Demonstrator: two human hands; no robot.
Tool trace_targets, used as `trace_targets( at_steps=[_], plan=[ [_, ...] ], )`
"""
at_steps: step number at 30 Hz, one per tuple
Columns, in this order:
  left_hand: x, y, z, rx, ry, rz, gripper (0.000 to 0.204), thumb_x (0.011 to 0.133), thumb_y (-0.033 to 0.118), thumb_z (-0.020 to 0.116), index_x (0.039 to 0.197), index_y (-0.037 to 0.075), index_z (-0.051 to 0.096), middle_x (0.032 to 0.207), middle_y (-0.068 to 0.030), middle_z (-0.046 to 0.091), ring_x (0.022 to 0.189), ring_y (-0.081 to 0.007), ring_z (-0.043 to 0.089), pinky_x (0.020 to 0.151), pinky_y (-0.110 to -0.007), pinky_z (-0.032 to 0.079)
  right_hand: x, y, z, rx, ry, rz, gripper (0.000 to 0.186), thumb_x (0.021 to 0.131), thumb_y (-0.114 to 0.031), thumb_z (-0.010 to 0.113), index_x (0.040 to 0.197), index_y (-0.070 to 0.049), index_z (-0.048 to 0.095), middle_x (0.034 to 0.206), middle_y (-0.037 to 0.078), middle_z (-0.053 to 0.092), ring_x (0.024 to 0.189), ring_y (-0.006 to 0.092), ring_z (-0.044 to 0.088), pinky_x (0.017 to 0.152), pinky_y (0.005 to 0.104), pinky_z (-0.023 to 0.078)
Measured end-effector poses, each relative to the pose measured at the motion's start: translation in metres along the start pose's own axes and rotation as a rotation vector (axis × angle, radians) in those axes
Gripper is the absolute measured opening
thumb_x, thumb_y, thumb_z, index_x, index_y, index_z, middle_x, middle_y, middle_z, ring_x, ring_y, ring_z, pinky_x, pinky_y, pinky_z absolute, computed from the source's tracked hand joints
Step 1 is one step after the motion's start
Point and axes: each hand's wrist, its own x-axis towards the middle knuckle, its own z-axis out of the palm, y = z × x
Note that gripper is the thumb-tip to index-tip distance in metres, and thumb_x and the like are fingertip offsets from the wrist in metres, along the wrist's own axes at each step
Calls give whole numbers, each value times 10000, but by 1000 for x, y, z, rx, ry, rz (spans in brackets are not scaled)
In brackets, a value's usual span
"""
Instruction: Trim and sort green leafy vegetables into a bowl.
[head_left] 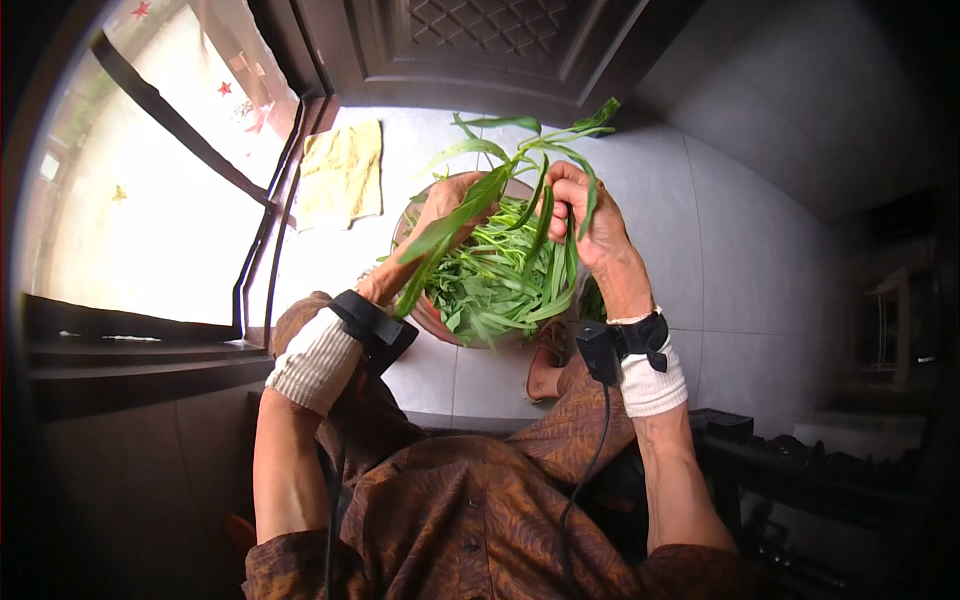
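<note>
A round basin [443, 331] on the floor in front of me is heaped with cut leafy greens [490, 275], which look like water spinach. Over it, my right hand [585, 222] is closed with bent fingers on a long leafy water spinach stalk [521, 158]. The stalk's narrow leaves spread upward and across toward my left forearm. My left hand [452, 204] is curled above the basin's left side. A long leaf crosses in front of its fingers, so what they hold is hidden.
A yellow cloth [341, 174] lies on the grey tiled floor [645, 262] left of the basin. Behind stands a dark panelled door [480, 75]; a glass door [150, 190] is at left. Black wrist devices [375, 330] with cables sit on both wrists. A dark shelf [815, 470] stands at right.
</note>
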Motion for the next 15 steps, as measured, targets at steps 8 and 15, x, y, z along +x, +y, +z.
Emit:
trace_targets(
  at_steps=[8,15],
  plan=[
    [3,-4,-1,180,53,121,137,782,119,614,812,-10,577,722,-129,606,646,-238,566,623,-344,455,-2,-4,13,113,-63,104,418,800,-440,614,787,-25,570,465,-32,349,401,79,380,383,219,267],
    [7,-12,-4,237,87,231,100,816,83,578,820,-10,543,687,-38,556,632,-102,490,565,-254,414,-7,-6,26,-39,4,-57,128,819,-169,572,809,-43,593,608,-9,504,530,85,477,479,207,374]
  ],
)
